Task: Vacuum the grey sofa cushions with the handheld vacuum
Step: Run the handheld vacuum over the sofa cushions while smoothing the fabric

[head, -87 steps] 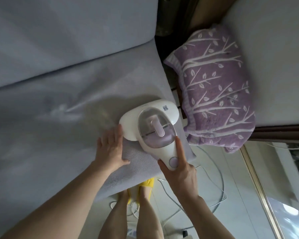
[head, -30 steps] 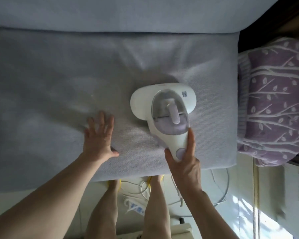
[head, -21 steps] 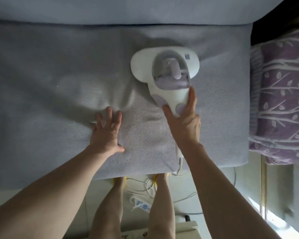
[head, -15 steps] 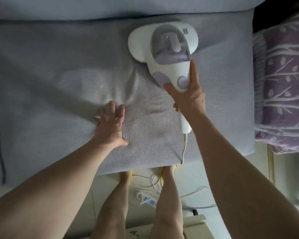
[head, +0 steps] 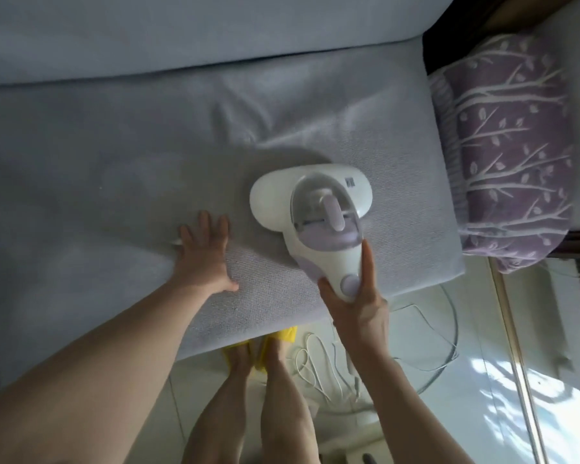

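Note:
The white and lilac handheld vacuum [head: 310,209] lies flat on the grey seat cushion [head: 114,169], toward the cushion's right front part. My right hand [head: 355,296] grips its handle from behind, index finger stretched along the handle's right side. My left hand [head: 203,251] presses flat on the cushion with spread fingers, just left of the vacuum head and apart from it. The grey back cushion [head: 181,31] runs along the top.
A purple blanket with white branch print [head: 509,149] lies folded on the seat to the right. The vacuum's white cord [head: 318,363] coils on the pale tiled floor by my legs and yellow slippers [head: 283,336]. A cushion seam shows at far left.
The vacuum was pushed up to the back cushion, then pulled back toward the front edge with my right hand. My left hand stayed pressed on the cushion.

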